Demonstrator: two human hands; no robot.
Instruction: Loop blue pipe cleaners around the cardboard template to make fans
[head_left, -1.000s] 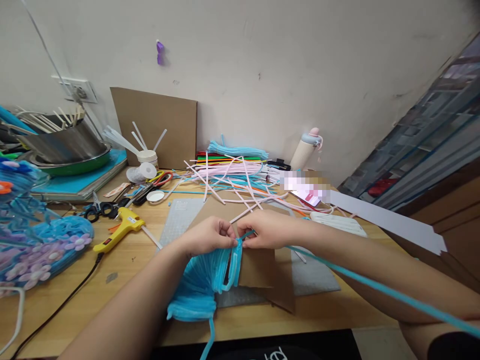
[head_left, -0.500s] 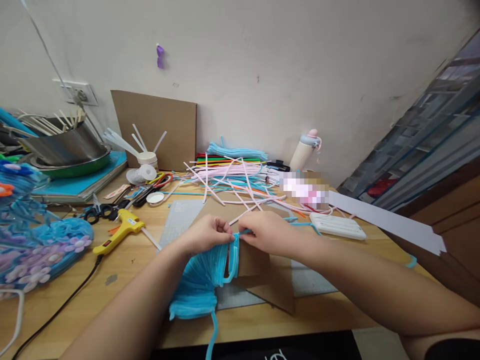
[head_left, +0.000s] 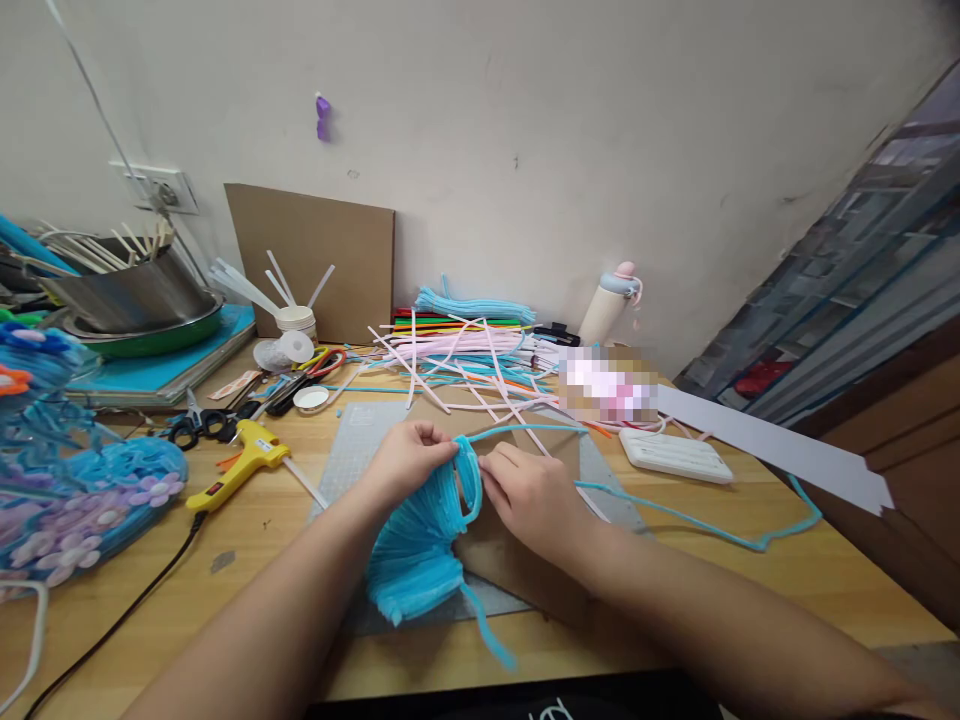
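My left hand [head_left: 416, 460] pinches the top of a pleated bundle of bright blue pipe cleaners [head_left: 420, 545], wound side by side over a strip of brown cardboard. At the bundle's right end a loose loop [head_left: 470, 485] stands away from the cardboard. Just right of that loop, my right hand [head_left: 532, 495] is closed with curled fingers; what its fingertips hold is hidden. One blue strand [head_left: 525, 428] runs from the top of the bundle to the right, behind my right hand. Another blue length [head_left: 682, 520] trails across the table. A short tail [head_left: 487, 630] hangs at the bundle's lower right.
Beneath lie cardboard [head_left: 525, 575] and a grey cutting mat [head_left: 352, 450]. A yellow glue gun [head_left: 247, 465], scissors [head_left: 199, 425] and a blue flowered craft piece [head_left: 90, 500] are at left. Loose pipe cleaners [head_left: 465, 345], a bottle [head_left: 606, 305] and a white keyboard-like object [head_left: 675, 455] are behind and right.
My right hand has moved down and right from the bundle's top, its fingers now beside the loop. The bundle has shifted slightly up and right, and the trailing blue strand shows more.
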